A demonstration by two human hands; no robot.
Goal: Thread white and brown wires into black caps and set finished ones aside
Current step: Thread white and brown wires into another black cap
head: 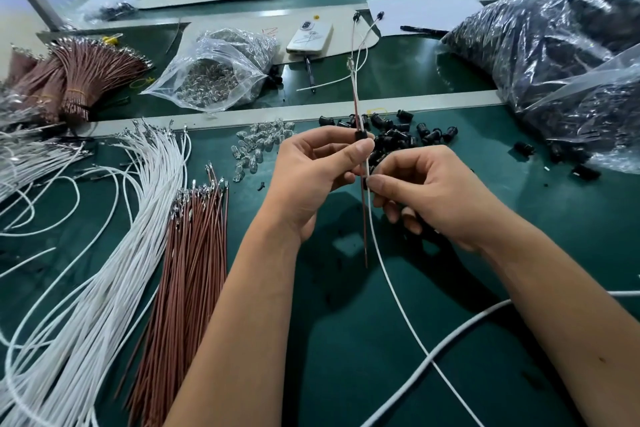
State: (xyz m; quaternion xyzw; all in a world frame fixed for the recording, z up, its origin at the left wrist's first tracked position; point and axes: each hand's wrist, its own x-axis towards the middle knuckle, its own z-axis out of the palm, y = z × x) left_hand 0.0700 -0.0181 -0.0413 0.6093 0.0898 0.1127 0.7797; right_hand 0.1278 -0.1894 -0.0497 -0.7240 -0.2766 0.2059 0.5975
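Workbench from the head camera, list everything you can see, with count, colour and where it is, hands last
Black cap: one, on the held wires, at the left fingertips.
Held wires: two, one white, one brown, upright between the hands.
Loose black caps: many, pile behind the hands.
Clear bulbs: many, scattered left of the caps.
White wires: many, fanned at left.
Brown wires: many, bundle beside the white ones.
Phone: one, white, far centre.
Bag of caps: one, clear plastic, far right.
Left hand: pinches the cap.
Right hand: pinches the wires lower down.
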